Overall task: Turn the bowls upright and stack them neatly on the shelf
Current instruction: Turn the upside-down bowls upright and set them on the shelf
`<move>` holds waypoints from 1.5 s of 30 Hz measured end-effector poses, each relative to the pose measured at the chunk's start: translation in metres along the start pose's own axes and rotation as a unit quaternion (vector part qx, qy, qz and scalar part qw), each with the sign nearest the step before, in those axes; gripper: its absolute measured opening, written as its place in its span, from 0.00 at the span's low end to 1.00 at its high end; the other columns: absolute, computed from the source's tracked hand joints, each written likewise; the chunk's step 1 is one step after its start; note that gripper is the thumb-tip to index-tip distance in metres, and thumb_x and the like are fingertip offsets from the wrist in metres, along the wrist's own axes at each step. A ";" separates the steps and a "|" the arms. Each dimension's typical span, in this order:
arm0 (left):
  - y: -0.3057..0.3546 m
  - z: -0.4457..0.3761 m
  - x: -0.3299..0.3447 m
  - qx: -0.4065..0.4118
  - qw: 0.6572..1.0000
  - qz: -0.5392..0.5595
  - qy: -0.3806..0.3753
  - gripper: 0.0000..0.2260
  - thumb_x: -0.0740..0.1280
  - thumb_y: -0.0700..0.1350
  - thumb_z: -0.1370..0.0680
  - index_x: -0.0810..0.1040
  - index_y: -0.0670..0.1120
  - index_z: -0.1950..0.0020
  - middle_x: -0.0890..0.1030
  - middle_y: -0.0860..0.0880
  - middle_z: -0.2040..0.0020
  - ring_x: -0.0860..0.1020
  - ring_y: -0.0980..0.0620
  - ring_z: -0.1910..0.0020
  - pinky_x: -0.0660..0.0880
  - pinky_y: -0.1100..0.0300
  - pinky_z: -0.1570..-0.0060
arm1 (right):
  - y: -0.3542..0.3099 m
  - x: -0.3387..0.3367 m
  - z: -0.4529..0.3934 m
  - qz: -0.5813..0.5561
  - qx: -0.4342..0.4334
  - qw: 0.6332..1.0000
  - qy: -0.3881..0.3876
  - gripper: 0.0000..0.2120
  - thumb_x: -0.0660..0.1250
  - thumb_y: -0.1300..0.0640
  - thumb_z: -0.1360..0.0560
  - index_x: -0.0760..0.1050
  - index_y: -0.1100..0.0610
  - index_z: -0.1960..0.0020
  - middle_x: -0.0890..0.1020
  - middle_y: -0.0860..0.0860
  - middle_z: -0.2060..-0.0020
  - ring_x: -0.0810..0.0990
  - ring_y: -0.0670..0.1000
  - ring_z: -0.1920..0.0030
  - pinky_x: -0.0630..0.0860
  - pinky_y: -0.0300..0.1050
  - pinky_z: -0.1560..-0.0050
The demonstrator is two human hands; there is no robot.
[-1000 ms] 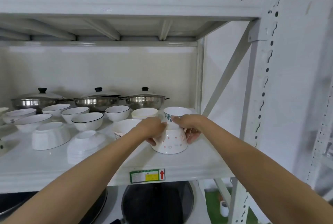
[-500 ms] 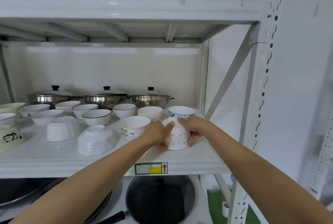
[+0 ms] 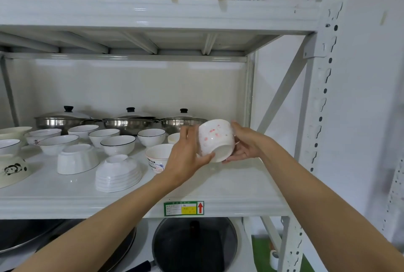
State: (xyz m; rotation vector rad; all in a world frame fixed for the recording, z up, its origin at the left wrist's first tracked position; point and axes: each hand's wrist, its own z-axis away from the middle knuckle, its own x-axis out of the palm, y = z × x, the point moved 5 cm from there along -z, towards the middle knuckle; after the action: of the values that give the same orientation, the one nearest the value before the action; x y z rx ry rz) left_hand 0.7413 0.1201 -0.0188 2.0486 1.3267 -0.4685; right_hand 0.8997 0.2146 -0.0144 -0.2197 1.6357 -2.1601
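A small white bowl with pink spots (image 3: 215, 138) is up in the air, just over the right end of the shelf (image 3: 240, 182). It is tipped on its side, and its foot points down toward the camera. The left hand (image 3: 185, 155) holds its left side, with the thumb under the foot. The right hand (image 3: 246, 142) holds its right side, with fingers curled under it. The bowl's open mouth faces away and cannot be seen.

To the left on the shelf sit more bowls. A ridged white bowl (image 3: 118, 173) and a plain white bowl (image 3: 76, 159) are upside down. A panda bowl (image 3: 12, 170) is cut off at the left edge. A bowl with writing (image 3: 158, 158) is partly hidden by the left hand. Three steel pots with lids (image 3: 129, 119) stand at the back.
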 end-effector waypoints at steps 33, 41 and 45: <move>-0.041 0.004 0.028 -0.258 0.946 0.170 -0.101 0.13 0.63 0.41 0.22 0.80 0.32 0.56 0.84 0.38 0.59 0.84 0.42 0.60 0.82 0.48 0.54 | -0.012 0.010 -0.029 0.431 -0.149 0.867 0.199 0.07 0.60 0.64 0.28 0.67 0.59 0.64 0.72 0.54 0.66 0.74 0.58 0.60 0.71 0.43 0.69; -0.060 0.006 -0.015 -0.222 0.974 0.043 -0.028 0.07 0.61 0.48 0.23 0.78 0.48 0.52 0.82 0.49 0.60 0.82 0.46 0.57 0.80 0.53 0.56 | -0.043 0.068 -0.016 0.382 -0.323 0.846 0.187 0.10 0.63 0.62 0.27 0.82 0.65 0.56 0.84 0.59 0.59 0.83 0.60 0.55 0.78 0.47 0.54; -0.096 0.005 -0.057 -0.248 0.968 -0.021 0.038 0.08 0.61 0.49 0.23 0.79 0.48 0.50 0.80 0.52 0.59 0.79 0.49 0.56 0.71 0.58 0.60 | -0.038 0.126 -0.014 0.297 -0.313 0.900 0.056 0.11 0.62 0.63 0.24 0.80 0.70 0.53 0.83 0.60 0.63 0.83 0.54 0.66 0.82 0.48 0.56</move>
State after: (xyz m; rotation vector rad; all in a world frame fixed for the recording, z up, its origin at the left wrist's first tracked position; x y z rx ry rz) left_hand 0.6306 0.1057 -0.0188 1.6354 1.3687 -0.0601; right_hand 0.7728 0.1824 0.0016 0.2091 2.0817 -1.1783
